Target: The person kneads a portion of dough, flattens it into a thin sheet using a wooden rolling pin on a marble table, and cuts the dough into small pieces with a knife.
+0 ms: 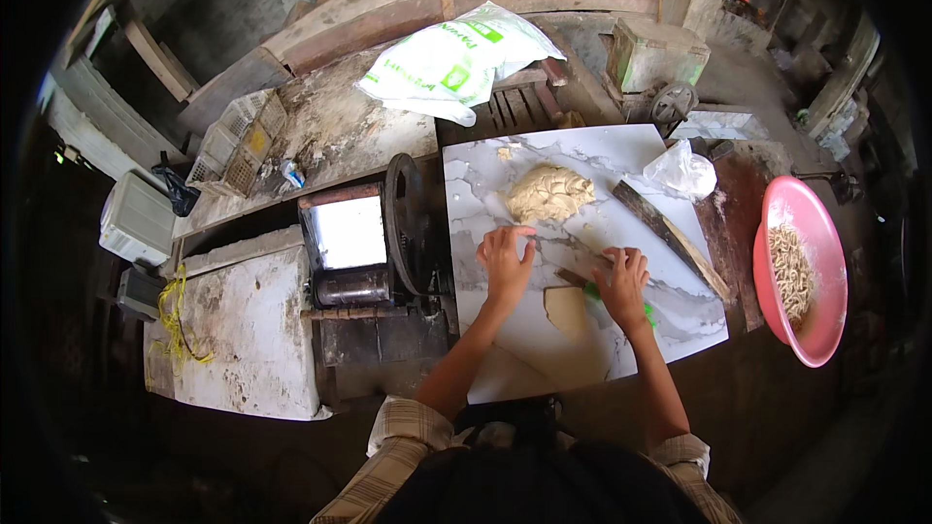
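Note:
My left hand [506, 260] is held over a marble-patterned board, fingers loosely apart and holding nothing, just below a lump of pale dough [551, 193]. To its right, my right hand [624, 283] has bent, separated fingers and nothing visibly gripped. Beneath and beside that hand show a short dark blade-like strip [575, 278] and bits of bright green [649, 312]; whether they are one tool I cannot tell. A flat piece of dough [566, 312] lies between my forearms. The board [466, 194] has some flour smears and dough scraps.
A long wooden stick [672, 239] lies slanted on the board's right, below a clear plastic bag [682, 172]. Further right stands a pink basin [828, 262] of dough strips. On the left is a roller machine [351, 288] with a large wheel. A white-green sack [456, 63] lies behind.

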A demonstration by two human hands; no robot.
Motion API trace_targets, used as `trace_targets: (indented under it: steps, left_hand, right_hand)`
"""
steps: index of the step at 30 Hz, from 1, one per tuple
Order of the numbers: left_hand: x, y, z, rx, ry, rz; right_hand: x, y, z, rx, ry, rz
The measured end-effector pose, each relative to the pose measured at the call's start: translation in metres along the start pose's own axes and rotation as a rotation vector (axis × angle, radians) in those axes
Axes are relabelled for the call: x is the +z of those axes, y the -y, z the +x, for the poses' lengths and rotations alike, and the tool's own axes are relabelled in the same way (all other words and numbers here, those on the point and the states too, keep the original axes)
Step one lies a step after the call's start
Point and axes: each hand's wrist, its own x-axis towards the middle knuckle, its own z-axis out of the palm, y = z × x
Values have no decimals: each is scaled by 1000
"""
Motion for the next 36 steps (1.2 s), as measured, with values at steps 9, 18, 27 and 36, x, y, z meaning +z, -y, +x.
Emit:
trace_targets:
  steps: [9, 18, 27, 36]
  left_hand:
    - [-18, -35, -91, 42, 67, 174]
    - [-12, -44, -122, 26, 49, 299]
    - [-26, -27, -106, 27, 136, 137]
    - [-35, -19, -100, 82, 228, 131]
  right_hand:
    - [-4, -30, -42, -162, 130, -64]
    - [-13, 5, -55, -197, 363, -11]
    - [-21, 60, -91, -131, 410, -43]
    - [-10, 88, -97, 1, 440, -138]
